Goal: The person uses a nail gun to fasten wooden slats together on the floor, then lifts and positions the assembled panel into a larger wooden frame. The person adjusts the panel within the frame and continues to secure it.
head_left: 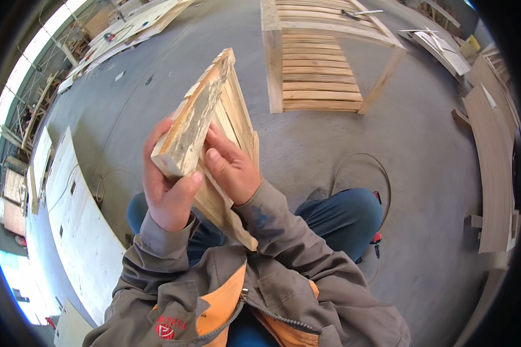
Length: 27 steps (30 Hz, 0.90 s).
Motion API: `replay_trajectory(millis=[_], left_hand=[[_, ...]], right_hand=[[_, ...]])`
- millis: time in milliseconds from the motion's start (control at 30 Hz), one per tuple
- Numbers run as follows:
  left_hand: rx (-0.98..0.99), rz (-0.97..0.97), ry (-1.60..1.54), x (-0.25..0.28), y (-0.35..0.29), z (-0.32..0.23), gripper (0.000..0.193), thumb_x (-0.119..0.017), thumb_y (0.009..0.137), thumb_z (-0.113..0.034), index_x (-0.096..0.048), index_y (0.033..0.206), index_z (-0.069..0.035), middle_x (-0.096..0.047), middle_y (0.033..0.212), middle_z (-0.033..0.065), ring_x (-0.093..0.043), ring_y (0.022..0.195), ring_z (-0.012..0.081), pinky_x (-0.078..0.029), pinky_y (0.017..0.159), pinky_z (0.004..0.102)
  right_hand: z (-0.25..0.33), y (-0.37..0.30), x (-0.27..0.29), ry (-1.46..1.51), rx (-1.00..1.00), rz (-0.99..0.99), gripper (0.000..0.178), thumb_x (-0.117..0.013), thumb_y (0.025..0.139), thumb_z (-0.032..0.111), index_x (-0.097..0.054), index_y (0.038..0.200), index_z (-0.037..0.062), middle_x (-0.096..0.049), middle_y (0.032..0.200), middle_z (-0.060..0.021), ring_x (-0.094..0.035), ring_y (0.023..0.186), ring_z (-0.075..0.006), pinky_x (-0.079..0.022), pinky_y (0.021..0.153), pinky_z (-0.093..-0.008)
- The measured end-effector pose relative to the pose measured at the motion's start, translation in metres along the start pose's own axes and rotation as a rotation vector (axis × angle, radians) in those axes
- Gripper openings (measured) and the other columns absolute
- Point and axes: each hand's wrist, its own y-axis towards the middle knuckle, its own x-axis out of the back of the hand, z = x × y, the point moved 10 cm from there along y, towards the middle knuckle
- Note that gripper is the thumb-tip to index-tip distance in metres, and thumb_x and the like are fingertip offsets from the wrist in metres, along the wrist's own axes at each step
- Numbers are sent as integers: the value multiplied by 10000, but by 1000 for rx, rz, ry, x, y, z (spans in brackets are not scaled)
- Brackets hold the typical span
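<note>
A slatted wooden panel (198, 118) is held up tilted in front of my chest, its thick, rough-grained edge batten turned toward me. My left hand (171, 194) is closed round the lower left end of this batten, thumb on the near face and fingers behind. On the other side, my right hand (237, 173) grips the panel by the batten's inner side, its fingertips partly hidden by the wood. Pale slats run down from the batten past my right wrist toward my lap.
A slatted wooden frame (321, 98) stands on the floor ahead, with a hammer (350, 14) on top. Large pale boards (78, 199) lie at left, brown boards (486, 168) at right. A hose (385, 168) loops near my right knee (353, 222), beside a red tool (377, 237).
</note>
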Motion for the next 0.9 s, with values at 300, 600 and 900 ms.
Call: replay_trajectory(millis=[300, 600, 900], left_hand=[[28, 115, -131, -21, -2, -1, 875, -621, 691, -61, -345, 1519, 3, -483, 1476, 186, -470, 1386, 274, -335, 1182, 395], [-63, 367, -130, -92, 24, 5, 867, -578, 655, -53, -369, 1494, 18, -369, 1580, 233, -360, 1479, 312, -257, 1229, 429], [-66, 447, -142, -179, 46, 52, 850, -563, 655, -59, -384, 1483, 11, -387, 1569, 222, -365, 1473, 323, -261, 1227, 446]], right_hand=[[31, -31, 24, -320, 23, -163, 640, -596, 1002, 260, -381, 1540, -10, -312, 1612, -261, -246, 1512, -383, -192, 1215, -433], [83, -35, 75, -187, 276, -187, 566, -479, 1048, 273, -400, 1528, -14, -324, 1618, -212, -274, 1515, -353, -246, 1207, -408], [90, -50, 170, -184, 303, -356, 613, -515, 1037, 317, -394, 1526, -32, -319, 1615, -238, -281, 1513, -333, -260, 1201, -405]])
